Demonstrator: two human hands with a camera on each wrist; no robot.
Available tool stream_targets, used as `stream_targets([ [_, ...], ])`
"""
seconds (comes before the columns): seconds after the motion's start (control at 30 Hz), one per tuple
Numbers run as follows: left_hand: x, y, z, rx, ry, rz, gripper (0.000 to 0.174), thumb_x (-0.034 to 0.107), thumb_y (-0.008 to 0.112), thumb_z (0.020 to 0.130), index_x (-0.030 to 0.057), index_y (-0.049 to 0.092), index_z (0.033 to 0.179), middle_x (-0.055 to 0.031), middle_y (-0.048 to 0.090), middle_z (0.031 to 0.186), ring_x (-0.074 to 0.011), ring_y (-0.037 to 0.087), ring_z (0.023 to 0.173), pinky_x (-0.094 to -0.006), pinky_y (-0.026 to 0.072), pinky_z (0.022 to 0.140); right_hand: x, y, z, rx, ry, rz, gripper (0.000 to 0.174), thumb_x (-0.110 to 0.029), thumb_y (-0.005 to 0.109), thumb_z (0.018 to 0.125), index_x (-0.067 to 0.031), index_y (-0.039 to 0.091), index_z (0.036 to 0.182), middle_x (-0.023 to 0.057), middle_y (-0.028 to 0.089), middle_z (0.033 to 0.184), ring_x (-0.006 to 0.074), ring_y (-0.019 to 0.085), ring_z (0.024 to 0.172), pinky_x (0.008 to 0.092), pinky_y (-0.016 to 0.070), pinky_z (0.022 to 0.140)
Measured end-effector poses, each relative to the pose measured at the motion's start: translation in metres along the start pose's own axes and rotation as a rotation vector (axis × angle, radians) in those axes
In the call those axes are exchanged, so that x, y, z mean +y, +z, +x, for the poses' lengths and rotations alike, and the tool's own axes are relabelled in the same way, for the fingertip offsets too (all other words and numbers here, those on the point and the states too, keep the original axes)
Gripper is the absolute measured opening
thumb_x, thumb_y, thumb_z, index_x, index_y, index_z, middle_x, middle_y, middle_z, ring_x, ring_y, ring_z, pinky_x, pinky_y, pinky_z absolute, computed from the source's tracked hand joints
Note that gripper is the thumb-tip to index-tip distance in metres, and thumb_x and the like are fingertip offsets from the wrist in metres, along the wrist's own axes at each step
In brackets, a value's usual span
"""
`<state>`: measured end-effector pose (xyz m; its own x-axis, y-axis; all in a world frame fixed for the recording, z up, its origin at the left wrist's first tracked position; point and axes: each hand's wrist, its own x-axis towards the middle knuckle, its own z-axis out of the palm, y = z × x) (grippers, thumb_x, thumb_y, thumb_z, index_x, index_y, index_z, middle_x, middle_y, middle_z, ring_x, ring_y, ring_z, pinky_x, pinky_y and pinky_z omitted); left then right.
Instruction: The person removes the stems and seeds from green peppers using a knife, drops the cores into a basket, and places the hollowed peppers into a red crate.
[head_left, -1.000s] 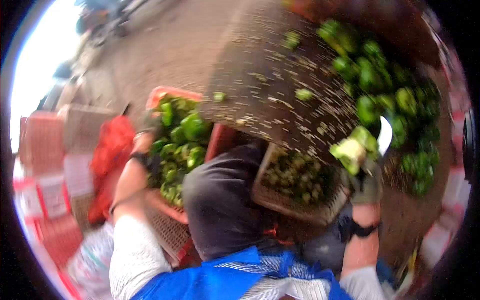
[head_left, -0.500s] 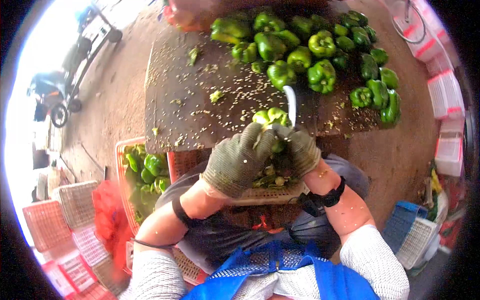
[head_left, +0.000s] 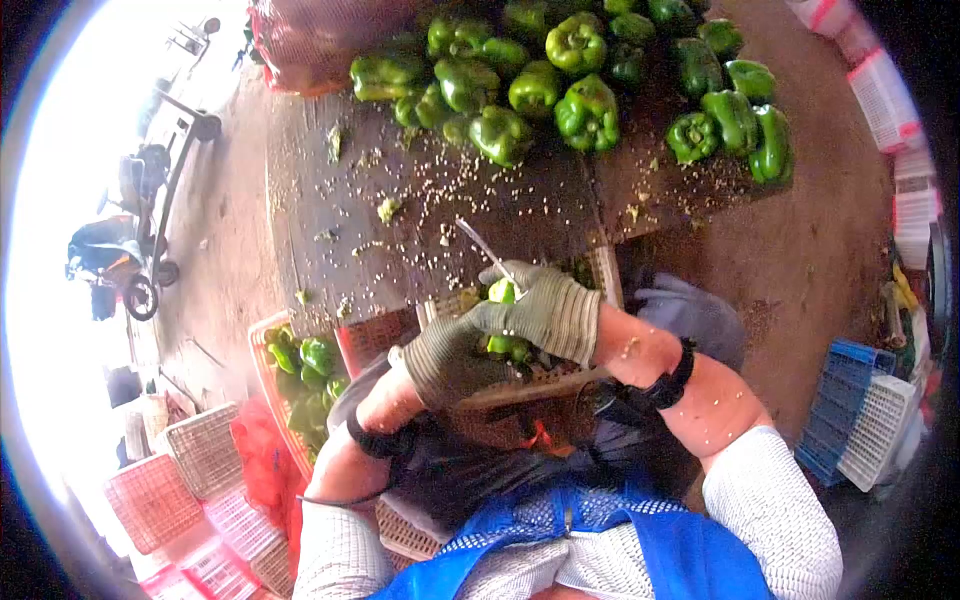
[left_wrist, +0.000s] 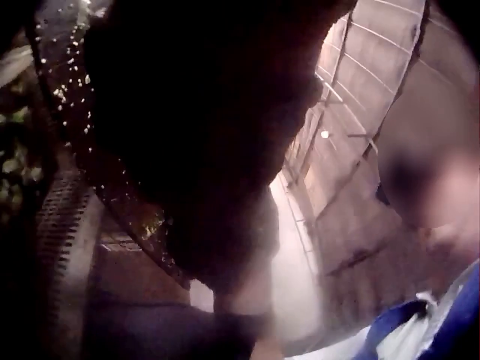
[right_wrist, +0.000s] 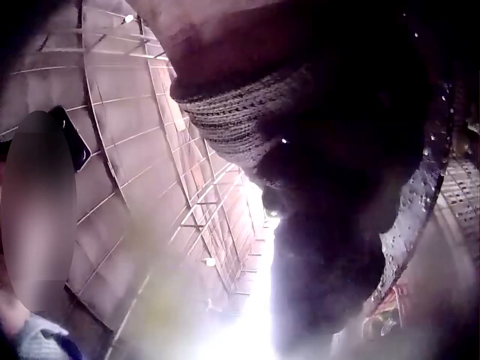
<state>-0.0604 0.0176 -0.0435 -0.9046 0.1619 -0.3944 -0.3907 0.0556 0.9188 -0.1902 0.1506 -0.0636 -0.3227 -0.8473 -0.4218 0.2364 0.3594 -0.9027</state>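
Note:
Both gloved hands meet just off the near edge of the seed-strewn board (head_left: 340, 250). My left hand (head_left: 450, 358) grips a green bell pepper (head_left: 502, 291), which shows only in parts between the gloves. In my right hand (head_left: 553, 308) is a knife (head_left: 478, 236), its thin blade pointing up and to the left over the board. The right hand's fingers overlap the pepper and the left hand's fingertips. In both wrist views the gloves are dark shapes, and the pepper is hidden.
Many whole green bell peppers (head_left: 587, 113) lie along the board's far side, beside a red mesh sack (head_left: 330, 45). At the left an orange crate (head_left: 263, 335) holds peppers. A pale crate (head_left: 607, 272) is below the hands. Blue and white crates (head_left: 845, 400) stand at right.
The left hand came from the orange crate to the right hand, which earlier carried both pepper and knife. Since then the right hand has turned, swinging the blade leftward. The head view has shifted.

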Motion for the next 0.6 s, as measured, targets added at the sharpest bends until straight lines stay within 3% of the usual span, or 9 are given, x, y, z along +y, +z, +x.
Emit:
stream_targets([
  [0.03, -0.001, -0.004, -0.003, -0.036, -0.005, -0.016, 0.053, 0.019, 0.082, 0.076, 0.0099, 0.061, 0.124, -0.0055, 0.062, 0.121, -0.017, 0.06, 0.108, -0.0329, 0.0495, 0.092, -0.005, -0.003, 0.0, -0.032, 0.016, -0.109, 0.041, -0.027, 0.074, 0.085, -0.0002, 0.061, 0.114, 0.0046, 0.068, 0.094, 0.01, 0.062, 0.084, 0.0269, 0.0536, 0.073],
  [0.07, 0.0, -0.007, -0.005, -0.018, 0.044, -0.058, 0.058, 0.021, 0.083, 0.075, 0.0097, 0.059, 0.127, -0.0055, 0.059, 0.125, -0.0169, 0.058, 0.111, -0.0332, 0.0471, 0.095, -0.012, -0.006, -0.004, -0.122, 0.034, 0.047, 0.04, -0.027, 0.074, 0.085, -0.0002, 0.062, 0.112, 0.0052, 0.069, 0.094, 0.0091, 0.062, 0.083, 0.0253, 0.0531, 0.074],
  [0.17, 0.001, -0.013, -0.01, -0.023, 0.036, -0.301, 0.075, 0.033, 0.086, 0.068, 0.0066, 0.056, 0.132, -0.0057, 0.056, 0.128, -0.0158, 0.055, 0.112, -0.0321, 0.0442, 0.098, -0.027, -0.002, -0.003, -0.201, 0.196, 0.013, 0.031, -0.03, 0.069, 0.089, -0.0029, 0.067, 0.104, 0.0011, 0.066, 0.086, 0.0076, 0.059, 0.077, 0.0235, 0.0499, 0.067],
  [0.23, -0.005, -0.026, -0.014, 0.004, 0.031, -0.419, 0.087, 0.044, 0.087, 0.065, 0.0032, 0.053, 0.134, -0.0067, 0.057, 0.128, -0.0159, 0.055, 0.113, -0.0315, 0.0442, 0.097, -0.019, 0.004, 0.001, -0.16, 0.13, 0.155, 0.028, -0.03, 0.064, 0.092, -0.0042, 0.066, 0.102, -0.0015, 0.063, 0.083, 0.0053, 0.057, 0.073, 0.0222, 0.047, 0.061],
  [0.27, -0.024, -0.038, -0.019, 0.138, 0.026, -0.323, 0.097, 0.057, 0.081, 0.068, -0.0011, 0.047, 0.137, -0.0083, 0.061, 0.121, -0.0148, 0.057, 0.108, -0.0296, 0.0466, 0.091, -0.012, 0.009, 0.004, -0.121, 0.13, 0.303, 0.03, -0.032, 0.064, 0.092, -0.0042, 0.065, 0.104, -0.0012, 0.064, 0.085, 0.0053, 0.057, 0.074, 0.0213, 0.0472, 0.062],
  [0.33, 0.01, -0.031, -0.024, 0.32, 0.068, -0.588, 0.095, 0.062, 0.073, 0.075, -0.001, 0.042, 0.14, -0.0094, 0.06, 0.124, -0.0138, 0.057, 0.106, -0.0276, 0.0476, 0.087, -0.019, 0.01, 0.005, -0.09, 0.068, 0.401, 0.039, -0.037, 0.066, 0.091, -0.0039, 0.062, 0.112, 0.0, 0.065, 0.09, 0.006, 0.059, 0.077, 0.02, 0.0483, 0.064],
  [0.43, 0.02, -0.039, -0.025, 0.22, 0.048, -0.591, 0.092, 0.056, 0.074, 0.077, 0.0002, 0.04, 0.142, -0.0087, 0.057, 0.129, -0.0135, 0.056, 0.11, -0.0289, 0.0482, 0.088, -0.025, 0.009, 0.01, -0.125, -0.059, 0.532, 0.054, -0.043, 0.07, 0.087, -0.0034, 0.058, 0.122, 0.0021, 0.066, 0.097, 0.0062, 0.06, 0.08, 0.0192, 0.0496, 0.065],
  [0.53, 0.036, -0.033, -0.028, 0.227, 0.025, -0.669, 0.085, 0.043, 0.076, 0.079, 0.0011, 0.038, 0.143, -0.0062, 0.058, 0.124, -0.0129, 0.057, 0.104, -0.0282, 0.0504, 0.083, -0.032, -0.002, 0.005, -0.088, -0.065, 0.385, 0.062, -0.043, 0.073, 0.084, -0.0025, 0.055, 0.127, 0.0038, 0.066, 0.104, 0.0094, 0.061, 0.09, 0.0244, 0.0517, 0.076],
  [0.6, 0.032, -0.035, -0.03, 0.201, 0.003, -0.713, 0.076, 0.032, 0.075, 0.082, 0.003, 0.038, 0.143, -0.0041, 0.059, 0.116, -0.0119, 0.057, 0.098, -0.0263, 0.052, 0.076, -0.013, -0.002, 0.012, -0.055, -0.144, 0.436, 0.039, -0.028, 0.07, 0.089, -0.0026, 0.063, 0.117, 0.005, 0.07, 0.104, 0.0139, 0.065, 0.092, 0.0281, 0.0525, 0.081],
])
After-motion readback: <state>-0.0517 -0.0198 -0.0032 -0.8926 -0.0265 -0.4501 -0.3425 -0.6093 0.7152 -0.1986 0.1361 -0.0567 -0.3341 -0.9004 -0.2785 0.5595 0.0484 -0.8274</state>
